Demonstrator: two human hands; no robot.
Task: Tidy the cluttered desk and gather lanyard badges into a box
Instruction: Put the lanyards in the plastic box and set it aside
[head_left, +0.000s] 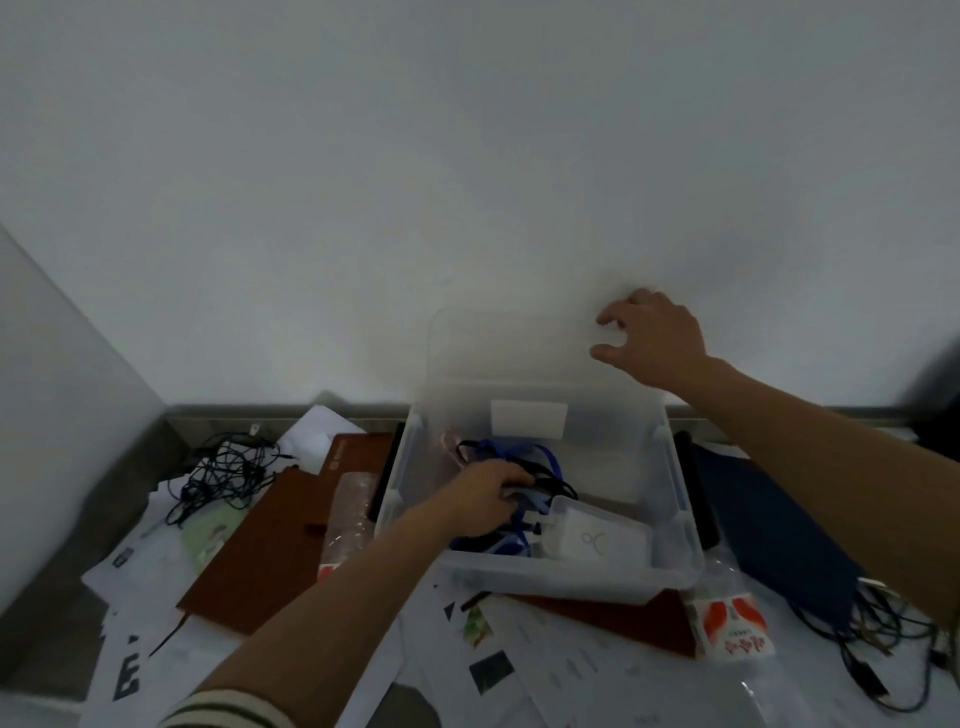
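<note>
A grey desk (140, 462) is strewn with printed papers (571, 670). On them, against the wall, sits a clear plastic box (545, 577) with its translucent lid (519, 348) tipped upright behind it. A brown notebook (254, 551) lies just left of the box and a dark blue folder (769, 525) just right. The right hand (654, 338) holds the lid's top corner, fingers curled over the edge with the thumb apart below. The left hand (483, 493) reaches inside the box, fingers curled round the blue and black lanyards (498, 452). A clear badge holder (597, 535) lies inside beside that hand. Tangled black cables (223, 478) rest far left.
</note>
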